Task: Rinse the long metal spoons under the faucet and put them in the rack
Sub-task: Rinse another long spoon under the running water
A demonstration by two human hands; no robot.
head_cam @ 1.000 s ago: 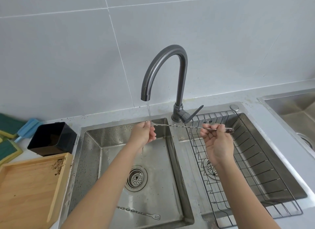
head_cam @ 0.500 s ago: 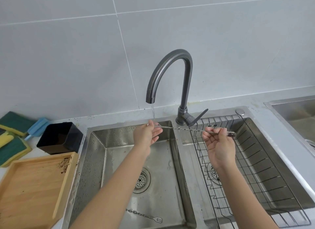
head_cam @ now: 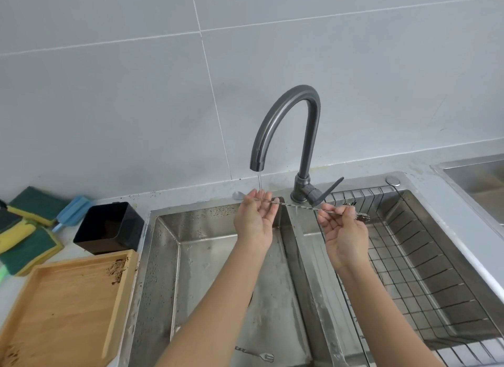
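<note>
While a thin stream falls from the faucet (head_cam: 286, 126) at frame centre, the left hand (head_cam: 255, 216), fingers nearly straight, cradles the spoon (head_cam: 297, 207); the right hand (head_cam: 342, 226) pinches its far end. Rotating the handle slowly should rinse every side before racking (head_cam: 425, 257).

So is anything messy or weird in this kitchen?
Yes. The light wooden tray left of the steel sink has dark crumbs in its corners. A small twisted metal fork lies alone on the sink floor. Brown grime also speckles the sink's back rim.
</note>
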